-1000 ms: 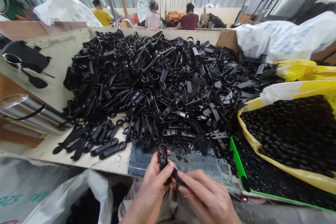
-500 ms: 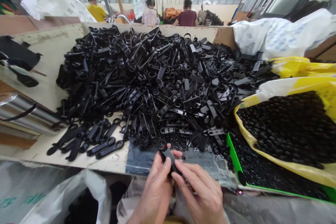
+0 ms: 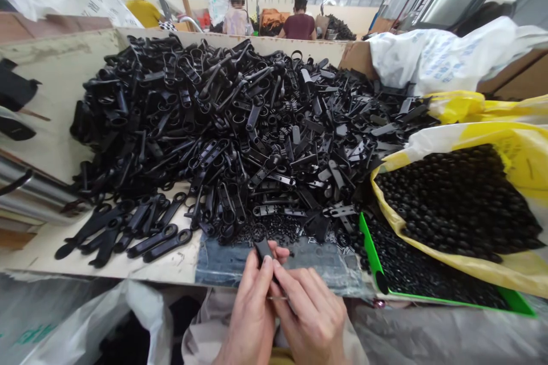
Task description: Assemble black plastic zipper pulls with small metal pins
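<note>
Comparing with the frame half a second before, the black plastic piece (image 3: 262,248) is seen tipped more upright, and both hands have been drawn closer together at the near desk edge. The left hand (image 3: 253,313) is closed on the piece, thumb and fingertips pinching its lower end; the right hand (image 3: 311,316) is pressed against the left, its fingers curled onto the same piece (the exact contact is hidden). The piece protrudes at 12 o'clock from the hands, over the blue mat (image 3: 222,262). The heap of black parts (image 3: 222,125) lies beyond, and the yellow bag (image 3: 505,265) of small black pieces at 2 o'clock.
</note>
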`<move>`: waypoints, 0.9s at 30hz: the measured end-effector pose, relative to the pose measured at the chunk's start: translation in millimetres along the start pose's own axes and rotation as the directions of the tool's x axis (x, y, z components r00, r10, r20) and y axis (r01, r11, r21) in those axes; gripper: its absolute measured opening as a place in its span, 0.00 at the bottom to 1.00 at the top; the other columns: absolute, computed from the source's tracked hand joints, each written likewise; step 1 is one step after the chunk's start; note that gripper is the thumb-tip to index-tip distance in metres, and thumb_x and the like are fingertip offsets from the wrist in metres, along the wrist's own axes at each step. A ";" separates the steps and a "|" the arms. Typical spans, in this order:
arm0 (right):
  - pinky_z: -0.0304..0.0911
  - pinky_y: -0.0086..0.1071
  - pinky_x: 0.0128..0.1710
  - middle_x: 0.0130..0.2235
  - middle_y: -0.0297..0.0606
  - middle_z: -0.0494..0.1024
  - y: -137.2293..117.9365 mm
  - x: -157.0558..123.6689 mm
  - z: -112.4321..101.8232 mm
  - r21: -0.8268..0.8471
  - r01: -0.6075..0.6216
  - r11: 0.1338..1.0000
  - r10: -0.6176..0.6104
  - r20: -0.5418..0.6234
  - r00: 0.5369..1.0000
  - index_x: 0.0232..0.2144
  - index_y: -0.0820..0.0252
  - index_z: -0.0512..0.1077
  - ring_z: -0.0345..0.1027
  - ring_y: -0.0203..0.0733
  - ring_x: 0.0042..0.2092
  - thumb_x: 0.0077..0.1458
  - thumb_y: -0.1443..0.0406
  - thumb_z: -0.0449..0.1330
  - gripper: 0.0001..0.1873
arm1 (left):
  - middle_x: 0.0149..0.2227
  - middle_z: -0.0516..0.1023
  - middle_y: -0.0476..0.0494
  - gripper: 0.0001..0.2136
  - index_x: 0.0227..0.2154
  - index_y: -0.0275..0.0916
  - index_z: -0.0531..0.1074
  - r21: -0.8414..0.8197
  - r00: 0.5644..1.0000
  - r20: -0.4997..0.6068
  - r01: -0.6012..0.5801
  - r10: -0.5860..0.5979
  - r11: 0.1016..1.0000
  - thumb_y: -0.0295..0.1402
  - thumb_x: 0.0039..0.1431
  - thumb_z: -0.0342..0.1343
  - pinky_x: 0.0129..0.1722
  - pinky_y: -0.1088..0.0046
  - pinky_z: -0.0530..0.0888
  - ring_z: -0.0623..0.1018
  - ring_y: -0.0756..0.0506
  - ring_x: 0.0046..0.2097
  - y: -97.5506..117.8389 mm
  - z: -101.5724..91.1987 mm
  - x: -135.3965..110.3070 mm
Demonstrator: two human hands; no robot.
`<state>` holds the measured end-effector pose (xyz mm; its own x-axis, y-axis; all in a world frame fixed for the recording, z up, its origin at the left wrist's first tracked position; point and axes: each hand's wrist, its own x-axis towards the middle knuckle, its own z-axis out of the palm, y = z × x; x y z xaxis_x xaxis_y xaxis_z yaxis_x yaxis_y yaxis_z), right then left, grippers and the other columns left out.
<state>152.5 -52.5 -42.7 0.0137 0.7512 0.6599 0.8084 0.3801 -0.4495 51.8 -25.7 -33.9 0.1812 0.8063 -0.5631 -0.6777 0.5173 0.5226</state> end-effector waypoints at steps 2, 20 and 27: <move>0.69 0.35 0.33 0.31 0.39 0.82 -0.7 -1.8 2.4 -0.019 -0.009 1.000 0.009 0.009 1.000 0.50 0.61 0.77 0.74 0.42 0.30 0.69 0.69 0.58 0.11 | 0.52 0.82 0.40 0.22 0.48 0.40 0.78 -0.005 1.000 -0.010 0.015 -0.015 1.000 0.40 0.52 0.74 0.61 0.65 0.72 0.77 0.41 0.60 0.3 3.1 -2.3; 0.63 0.27 0.25 0.30 0.30 0.73 26.9 31.9 -23.8 0.519 -0.837 0.174 0.344 0.764 0.546 0.47 0.59 0.79 0.66 0.33 0.24 0.53 0.56 0.71 0.21 | 0.24 0.75 0.49 0.23 0.52 0.44 0.78 0.726 0.910 0.415 -0.327 -0.007 0.605 0.53 0.66 0.55 0.25 0.73 0.70 0.70 0.49 0.22 24.9 -20.3 -13.9; 0.64 0.28 0.27 0.26 0.30 0.73 14.4 10.0 -15.6 0.552 -0.823 0.137 0.360 0.746 0.560 0.41 0.60 0.81 0.70 0.34 0.24 0.56 0.55 0.70 0.16 | 0.32 0.80 0.45 0.21 0.65 0.51 0.67 0.675 0.713 0.701 -0.673 0.022 0.301 0.36 0.73 0.47 0.31 0.71 0.72 0.74 0.46 0.27 28.9 -46.8 -10.3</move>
<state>173.5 -47.9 -33.1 -0.1402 0.9603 -0.2413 -0.2248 -0.2682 -0.9368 -2.9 -32.5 -43.0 0.6137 0.7874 0.0590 0.1554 -0.1937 0.9687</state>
